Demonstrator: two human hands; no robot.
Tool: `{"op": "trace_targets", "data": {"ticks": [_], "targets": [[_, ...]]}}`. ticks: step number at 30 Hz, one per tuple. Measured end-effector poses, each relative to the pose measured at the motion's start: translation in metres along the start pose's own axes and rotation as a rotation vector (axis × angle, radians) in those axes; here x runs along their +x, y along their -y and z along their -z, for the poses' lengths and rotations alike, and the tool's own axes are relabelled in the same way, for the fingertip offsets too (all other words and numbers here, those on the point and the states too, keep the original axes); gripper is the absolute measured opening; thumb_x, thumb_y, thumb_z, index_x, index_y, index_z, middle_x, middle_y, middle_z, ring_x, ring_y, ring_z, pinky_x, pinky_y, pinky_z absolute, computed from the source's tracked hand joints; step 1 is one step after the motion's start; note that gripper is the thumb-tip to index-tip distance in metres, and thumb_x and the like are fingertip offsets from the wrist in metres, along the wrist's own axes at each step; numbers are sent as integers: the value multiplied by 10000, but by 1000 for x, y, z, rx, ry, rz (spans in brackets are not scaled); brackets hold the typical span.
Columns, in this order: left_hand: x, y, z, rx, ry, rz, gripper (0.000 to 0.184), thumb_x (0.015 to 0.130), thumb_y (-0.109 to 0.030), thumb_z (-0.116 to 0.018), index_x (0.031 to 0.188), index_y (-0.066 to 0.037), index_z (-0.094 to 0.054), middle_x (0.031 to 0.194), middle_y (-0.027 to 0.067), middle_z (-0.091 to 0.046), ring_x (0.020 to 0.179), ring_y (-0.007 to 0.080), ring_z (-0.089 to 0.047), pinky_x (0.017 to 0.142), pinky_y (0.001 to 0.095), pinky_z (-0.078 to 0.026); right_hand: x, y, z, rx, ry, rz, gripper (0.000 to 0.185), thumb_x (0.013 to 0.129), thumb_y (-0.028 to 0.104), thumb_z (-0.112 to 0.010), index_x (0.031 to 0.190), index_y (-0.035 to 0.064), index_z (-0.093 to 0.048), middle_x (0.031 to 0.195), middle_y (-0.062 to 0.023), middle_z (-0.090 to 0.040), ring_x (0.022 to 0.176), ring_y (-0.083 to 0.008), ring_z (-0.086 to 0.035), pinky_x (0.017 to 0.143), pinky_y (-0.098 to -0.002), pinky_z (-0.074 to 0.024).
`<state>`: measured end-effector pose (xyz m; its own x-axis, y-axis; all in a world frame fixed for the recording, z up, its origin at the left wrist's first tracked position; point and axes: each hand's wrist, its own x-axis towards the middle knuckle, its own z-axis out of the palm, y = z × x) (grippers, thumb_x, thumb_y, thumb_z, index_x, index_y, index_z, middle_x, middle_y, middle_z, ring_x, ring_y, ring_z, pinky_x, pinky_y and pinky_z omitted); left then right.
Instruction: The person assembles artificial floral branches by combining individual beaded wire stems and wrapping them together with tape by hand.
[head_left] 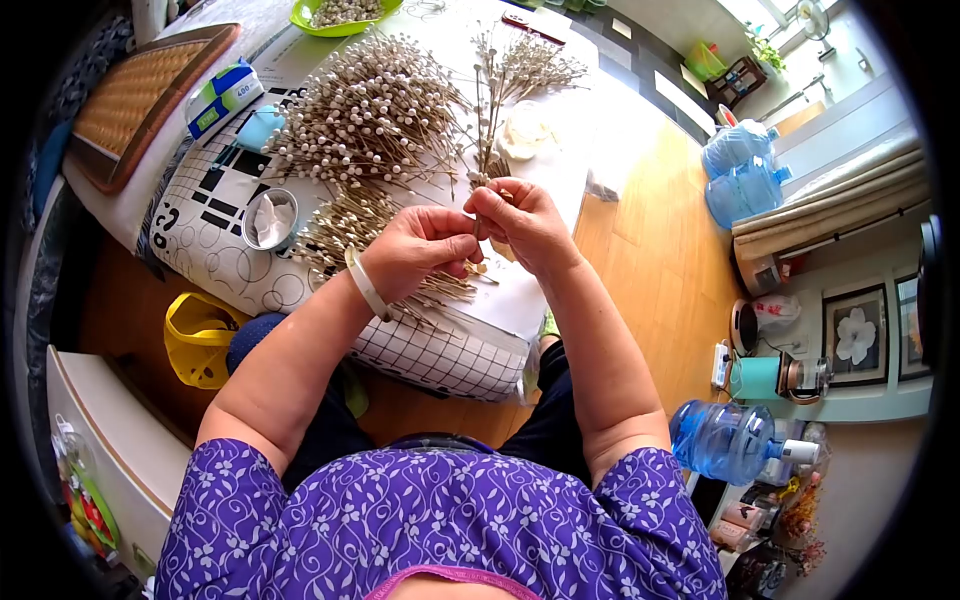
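Both of my hands meet over the near part of the bed, fingers closed in a pinch. My right hand (525,222) grips the lower end of a thin sprig of white-beaded stems (487,130), whose beaded tips point away from me. My left hand (420,250), with a pale bangle (368,285) on the wrist, pinches at the bottom of the same sprig. The exact spot between the fingertips is partly hidden. Just beyond the left hand lies a large heap of white-beaded stems (365,110). A smaller pile of stems (345,225) lies beside that hand.
A small tub (270,220) with white contents stands left of the stems. Behind are a green bowl (345,14) of beads, a tissue pack (223,97) and a white roll (527,130). A yellow bag (200,340) sits on the floor at left; a water bottle (725,440) stands right.
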<state>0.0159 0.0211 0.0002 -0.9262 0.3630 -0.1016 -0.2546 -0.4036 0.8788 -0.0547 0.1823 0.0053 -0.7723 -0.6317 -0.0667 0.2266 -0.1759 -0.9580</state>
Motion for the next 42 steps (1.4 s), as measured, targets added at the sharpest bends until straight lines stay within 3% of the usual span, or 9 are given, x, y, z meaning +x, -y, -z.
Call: {"op": "trace_targets", "data": {"ticks": [8, 14, 17, 18, 21, 27, 42], "targets": [[5, 5, 3, 84, -30, -28, 134, 819, -65, -569, 920, 21, -588, 746, 42, -601, 628, 74, -548, 595, 201, -474, 2, -4, 1, -85, -67, 33, 184, 808, 192, -621, 793, 10, -598, 661, 20, -552, 547, -23, -441, 464, -167, -344], [4, 8, 3, 166, -89, -85, 131, 816, -57, -565, 910, 34, -579, 730, 43, -589, 633, 84, -547, 604, 218, -477, 3, 5, -6, -112, -57, 44, 168, 814, 179, -601, 767, 18, -605, 645, 6, -550, 520, -13, -435, 436, -152, -310], [4, 8, 2, 259, -171, -128, 149, 807, -65, -585, 920, 33, -586, 754, 50, -600, 657, 89, -564, 614, 219, -483, 1, 5, -1, -256, -111, -61, 167, 782, 161, -646, 719, 15, -597, 645, 19, -550, 586, -33, -451, 523, -187, -362], [3, 8, 3, 273, -158, -133, 153, 804, -68, -592, 923, 28, -590, 764, 51, -605, 667, 92, -571, 619, 220, -487, 3, -1, -5, -255, -80, 79, 154, 778, 146, -645, 716, 14, -596, 644, 18, -550, 585, -37, -455, 519, -185, -364], [3, 4, 4, 206, -116, -120, 156, 804, -76, -597, 923, 25, -594, 773, 53, -612, 680, 92, -581, 624, 218, -492, -2, 0, -4, -152, -39, 68, 145, 784, 139, -635, 728, 12, -592, 648, 12, -553, 587, -43, -467, 525, -188, -371], [3, 5, 2, 24, -50, -3, 149, 827, -100, -576, 911, 20, -597, 748, 45, -602, 638, 74, -568, 615, 207, -498, 1, -5, -4, 15, -60, 79, 162, 814, 171, -599, 782, 13, -595, 637, 11, -538, 504, -14, -413, 418, -155, -309], [2, 7, -2, 106, -82, 7, 160, 856, -132, -534, 887, 14, -590, 732, 9, -561, 598, 51, -528, 609, 230, -516, 4, -10, -4, -149, -93, 72, 176, 823, 185, -581, 772, 17, -591, 614, 33, -497, 499, -16, -378, 422, -170, -293]]}}
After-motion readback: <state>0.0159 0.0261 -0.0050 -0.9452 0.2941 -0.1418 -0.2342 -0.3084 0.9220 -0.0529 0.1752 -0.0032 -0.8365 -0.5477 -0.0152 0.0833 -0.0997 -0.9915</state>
